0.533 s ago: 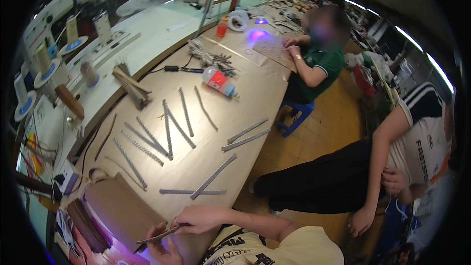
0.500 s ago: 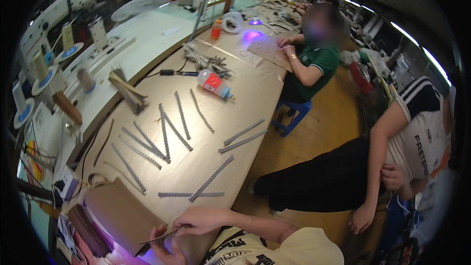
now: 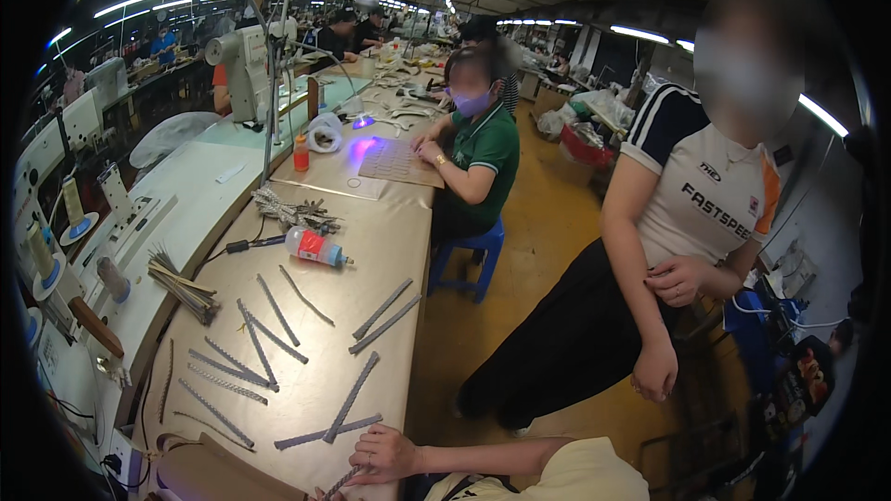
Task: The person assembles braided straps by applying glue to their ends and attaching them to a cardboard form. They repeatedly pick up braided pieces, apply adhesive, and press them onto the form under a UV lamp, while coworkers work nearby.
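My right hand [image 3: 382,455], at the bottom edge, is closed with its fingers pinching a thin braided strip [image 3: 342,482]. Just a bit of my left hand [image 3: 327,494] shows by the strip's lower end; the rest is cut off by the frame, so its grip is hidden. Beside them on the left lies a brown flat panel [image 3: 209,471], partly out of view. Ahead of my hands, several grey braided strips lie on the table [image 3: 306,380]. Two of them cross close to my right hand, the nearer being a grey strip [image 3: 320,434].
A bottle with a blue cap [image 3: 316,248] lies near a bundle of cords [image 3: 295,211]. More thin strips [image 3: 183,288] rest at the left by the sewing machine bench. A co-worker in green [image 3: 478,153] sits farther along the table; another person [image 3: 696,195] stands to the right.
The view has tilted up, so my hands and the brown panel now sit lower in the picture. My left hand has mostly dropped out of sight; my right still grips the braided strip.
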Demonstrator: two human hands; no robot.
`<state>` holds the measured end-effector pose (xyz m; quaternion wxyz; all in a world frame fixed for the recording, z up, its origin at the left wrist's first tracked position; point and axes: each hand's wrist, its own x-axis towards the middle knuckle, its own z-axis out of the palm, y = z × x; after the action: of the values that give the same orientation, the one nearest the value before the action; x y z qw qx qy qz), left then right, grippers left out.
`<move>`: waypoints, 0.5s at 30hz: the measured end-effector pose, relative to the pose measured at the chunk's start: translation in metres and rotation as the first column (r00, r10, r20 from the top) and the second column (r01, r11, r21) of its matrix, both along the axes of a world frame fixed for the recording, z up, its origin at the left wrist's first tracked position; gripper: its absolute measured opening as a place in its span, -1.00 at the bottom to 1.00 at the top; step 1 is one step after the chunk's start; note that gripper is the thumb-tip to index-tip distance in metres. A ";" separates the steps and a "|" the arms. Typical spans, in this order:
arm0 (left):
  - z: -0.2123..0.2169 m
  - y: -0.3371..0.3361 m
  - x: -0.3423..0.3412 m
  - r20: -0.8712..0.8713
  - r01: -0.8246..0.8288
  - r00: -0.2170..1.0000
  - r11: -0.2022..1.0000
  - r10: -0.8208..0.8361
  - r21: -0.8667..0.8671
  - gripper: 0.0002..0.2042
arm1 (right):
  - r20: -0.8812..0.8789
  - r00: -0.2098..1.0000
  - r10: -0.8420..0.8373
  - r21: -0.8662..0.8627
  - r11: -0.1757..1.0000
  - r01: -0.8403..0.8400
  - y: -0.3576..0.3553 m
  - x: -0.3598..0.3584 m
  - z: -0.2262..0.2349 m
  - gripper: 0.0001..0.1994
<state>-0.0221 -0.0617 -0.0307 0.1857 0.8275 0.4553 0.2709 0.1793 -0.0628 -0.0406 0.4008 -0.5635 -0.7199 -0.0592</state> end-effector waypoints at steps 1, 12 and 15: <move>0.001 0.000 0.000 0.008 0.005 1.000 1.000 -0.005 -0.011 -0.61 | 0.009 1.000 -0.001 0.003 1.000 0.001 -0.001 0.000 0.001 -0.67; -0.008 -0.007 0.001 0.034 -0.055 0.998 0.995 0.053 0.078 -0.64 | 0.055 0.985 -0.165 0.118 0.980 0.157 -0.003 -0.002 0.008 -0.69; -0.016 -0.007 -0.001 0.017 -0.087 0.996 0.993 0.085 0.084 -0.69 | 0.023 0.983 -0.183 0.145 0.973 0.178 -0.003 -0.003 0.006 -0.70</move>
<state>-0.0233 -0.0690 -0.0463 0.1417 0.8125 0.4774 0.3032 0.1764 -0.0658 -0.0341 0.4197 -0.5954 -0.6669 -0.1568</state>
